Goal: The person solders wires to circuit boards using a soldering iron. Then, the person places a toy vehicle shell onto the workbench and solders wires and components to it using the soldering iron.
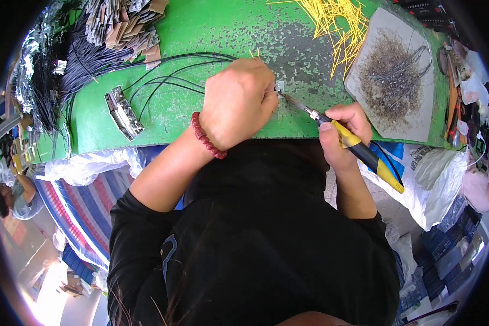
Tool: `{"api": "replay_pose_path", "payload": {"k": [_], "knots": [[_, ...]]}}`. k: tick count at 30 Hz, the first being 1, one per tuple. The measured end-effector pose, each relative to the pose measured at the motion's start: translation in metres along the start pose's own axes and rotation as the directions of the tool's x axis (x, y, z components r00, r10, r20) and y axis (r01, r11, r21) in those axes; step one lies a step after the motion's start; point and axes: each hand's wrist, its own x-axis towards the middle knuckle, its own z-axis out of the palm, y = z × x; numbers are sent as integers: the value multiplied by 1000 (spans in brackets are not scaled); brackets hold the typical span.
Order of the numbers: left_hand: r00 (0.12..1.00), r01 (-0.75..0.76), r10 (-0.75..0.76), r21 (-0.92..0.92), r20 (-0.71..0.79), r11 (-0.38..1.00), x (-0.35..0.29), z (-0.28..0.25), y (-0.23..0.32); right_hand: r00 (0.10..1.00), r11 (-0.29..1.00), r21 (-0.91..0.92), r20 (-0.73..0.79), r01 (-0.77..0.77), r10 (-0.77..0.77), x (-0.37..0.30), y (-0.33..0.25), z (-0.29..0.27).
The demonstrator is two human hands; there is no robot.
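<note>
Left hand (pixel 238 103) — fisted, pinching a small grey part (pixel 280 86) at its fingertips on the green desk (pixel 201 32). Right hand (pixel 345 133) — wrapped around a yellow-handled soldering iron (pixel 358 149), tip touching the part. Black wires (pixel 168 81) trail beyond the left hand; one joint appears under way, a large bundle (pixel 87 60) seemingly untouched.

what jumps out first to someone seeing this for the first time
The two hands meeting at the near edge of the bright green bench: the right hand holds a yellow and black soldering iron with its tip at a small part pinched by the left hand. Behind, loose yellow wires lie by a grey pad; black cables pile up on the left.
</note>
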Motion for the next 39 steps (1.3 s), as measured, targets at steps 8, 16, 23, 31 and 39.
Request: {"api": "replay_pose_path", "payload": {"k": [8,16,23,31,39], "knots": [[1000,-4,4,5,-6,1000,0,0,1,997,997,54,-63,51,-48,-6,9,-1],[1000,-18,19,12,-20,1000,0,2,0,998,998,-15,-10,57,-57,-1,2,0],[1000,-13,13,8,-7,1000,1,1,1,992,992,116,-116,53,-40,-5,8,0],[999,-36,36,-16,-35,999,0,2,-1,996,994,103,-84,32,-24,-6,9,-2],[995,-94,95,-121,5,988,0,-3,-10,996,992,128,-89,14,-3,-5,6,-2]]}}
